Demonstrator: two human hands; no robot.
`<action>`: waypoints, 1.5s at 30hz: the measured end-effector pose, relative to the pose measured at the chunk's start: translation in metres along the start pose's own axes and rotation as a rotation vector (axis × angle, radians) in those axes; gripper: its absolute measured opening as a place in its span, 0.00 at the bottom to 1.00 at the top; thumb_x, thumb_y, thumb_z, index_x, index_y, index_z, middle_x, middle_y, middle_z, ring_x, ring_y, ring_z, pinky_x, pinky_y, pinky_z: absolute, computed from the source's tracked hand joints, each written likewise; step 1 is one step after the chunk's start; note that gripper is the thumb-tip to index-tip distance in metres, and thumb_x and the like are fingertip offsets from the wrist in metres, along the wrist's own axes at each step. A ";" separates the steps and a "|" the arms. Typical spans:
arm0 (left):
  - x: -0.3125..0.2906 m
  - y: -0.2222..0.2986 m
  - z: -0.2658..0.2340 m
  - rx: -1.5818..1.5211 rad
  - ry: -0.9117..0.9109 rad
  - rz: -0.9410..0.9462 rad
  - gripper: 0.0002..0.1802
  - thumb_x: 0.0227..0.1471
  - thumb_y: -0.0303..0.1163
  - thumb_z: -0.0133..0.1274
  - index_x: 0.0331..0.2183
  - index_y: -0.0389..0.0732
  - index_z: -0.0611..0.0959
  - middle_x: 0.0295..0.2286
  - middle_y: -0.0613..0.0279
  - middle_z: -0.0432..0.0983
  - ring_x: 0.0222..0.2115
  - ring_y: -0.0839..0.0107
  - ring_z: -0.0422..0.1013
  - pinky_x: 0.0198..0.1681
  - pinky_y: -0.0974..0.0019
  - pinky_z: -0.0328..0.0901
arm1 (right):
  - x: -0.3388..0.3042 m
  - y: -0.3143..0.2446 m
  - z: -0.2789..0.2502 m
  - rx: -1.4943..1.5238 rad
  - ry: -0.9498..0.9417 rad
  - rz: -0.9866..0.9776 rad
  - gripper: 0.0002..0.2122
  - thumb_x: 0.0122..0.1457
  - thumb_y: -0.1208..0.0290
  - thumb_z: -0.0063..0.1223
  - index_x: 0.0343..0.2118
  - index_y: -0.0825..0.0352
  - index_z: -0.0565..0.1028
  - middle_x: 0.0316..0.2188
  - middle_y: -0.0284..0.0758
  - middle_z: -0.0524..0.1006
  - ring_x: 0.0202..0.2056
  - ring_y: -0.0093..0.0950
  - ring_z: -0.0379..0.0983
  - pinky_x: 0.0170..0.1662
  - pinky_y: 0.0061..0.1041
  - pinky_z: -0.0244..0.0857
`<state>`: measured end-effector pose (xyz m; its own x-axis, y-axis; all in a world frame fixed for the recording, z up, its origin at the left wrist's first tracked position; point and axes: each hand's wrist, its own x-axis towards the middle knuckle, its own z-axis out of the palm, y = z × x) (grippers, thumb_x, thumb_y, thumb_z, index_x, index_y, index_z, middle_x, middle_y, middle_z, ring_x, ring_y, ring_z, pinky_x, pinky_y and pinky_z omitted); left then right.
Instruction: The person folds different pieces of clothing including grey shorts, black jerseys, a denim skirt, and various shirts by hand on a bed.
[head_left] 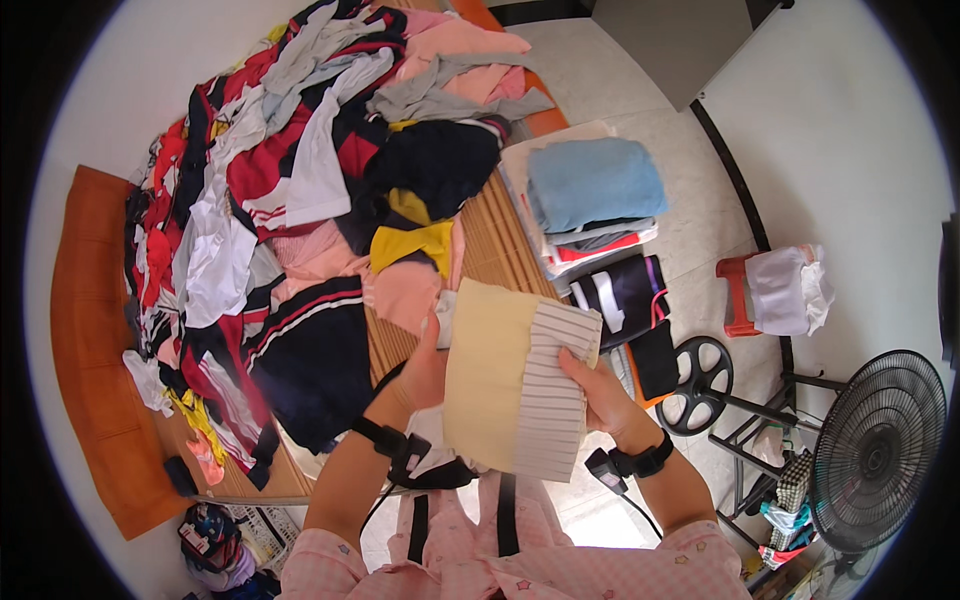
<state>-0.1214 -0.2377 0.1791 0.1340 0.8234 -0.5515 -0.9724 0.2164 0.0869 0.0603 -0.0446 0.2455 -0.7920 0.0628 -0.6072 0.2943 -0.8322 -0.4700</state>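
In front of me I hold up a folded garment [490, 370], pale yellow on its left part and white with thin dark stripes on its right. My left hand [430, 365] grips its left edge, with most of the fingers hidden behind the cloth. At the right edge, my right hand [592, 390] has its thumb on the striped face and its other fingers underneath. Just beyond the garment lies a folded dark piece with white and purple bands [622, 300]. A neat stack of folded clothes, topped by a light blue one [597, 185], stands farther off.
A large loose heap of clothes [270, 170] covers the left of the wooden bed [500, 240]. Its orange headboard [95, 350] stands at far left. To the right are a red stool [737, 300] with white cloth on it and a black standing fan [880, 450].
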 end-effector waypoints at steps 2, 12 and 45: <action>0.014 -0.018 0.014 0.066 0.068 0.211 0.56 0.48 0.77 0.28 0.64 0.44 0.56 0.61 0.58 0.57 0.61 0.61 0.54 0.64 0.57 0.48 | 0.004 -0.024 -0.002 0.042 -0.010 -0.064 0.21 0.65 0.62 0.48 0.58 0.65 0.62 0.50 0.36 0.72 0.48 0.27 0.72 0.51 0.31 0.70; 0.082 0.123 0.140 0.497 0.225 0.768 0.25 0.55 0.28 0.53 0.54 0.37 0.69 0.49 0.59 0.72 0.48 0.68 0.71 0.51 0.63 0.67 | 0.059 -0.134 -0.020 0.129 -0.051 -0.745 0.19 0.66 0.64 0.46 0.56 0.66 0.64 0.50 0.34 0.72 0.53 0.30 0.68 0.54 0.36 0.67; -0.042 -0.025 -0.112 0.788 1.288 1.048 0.11 0.49 0.31 0.58 0.35 0.39 0.79 0.24 0.62 0.76 0.26 0.73 0.74 0.32 0.67 0.69 | 0.128 0.143 0.019 -0.857 0.254 -0.500 0.08 0.62 0.70 0.52 0.30 0.66 0.67 0.20 0.27 0.66 0.20 0.15 0.62 0.22 0.17 0.57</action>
<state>-0.1242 -0.3366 0.1076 -0.9782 -0.0172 -0.2068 -0.1949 0.4186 0.8870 -0.0090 -0.1659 0.1129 -0.8218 0.4924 -0.2866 0.3231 -0.0115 -0.9463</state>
